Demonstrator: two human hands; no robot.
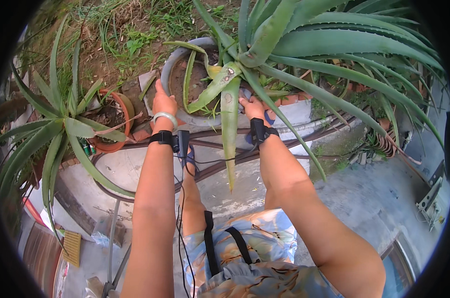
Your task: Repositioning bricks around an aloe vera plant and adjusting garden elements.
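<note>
A round grey plant pot [197, 120] stands in front of me with soil inside its rim. A big aloe plant [257, 53] leans out of it to the right, its long toothed leaves spreading far. One yellowing, spotted leaf [229, 116] hangs over the near rim between my arms. My left hand [164, 103] presses on the pot's left side, fingers stretched along the outer wall. On the right side, my right hand [253, 107] grips the pot near its rim, fingers bent and partly hidden by leaves and the wall. Both wrists carry black straps; a pale bangle [165, 118] circles the left one.
To the left, another aloe [61, 116] grows beside an orange pot [123, 111]. Dark hoses [215, 133] run along the low ledge near my feet. Weedy soil [135, 37] lies beyond. A yellow grid mat [72, 248] is at lower left. Cables hang between my arms.
</note>
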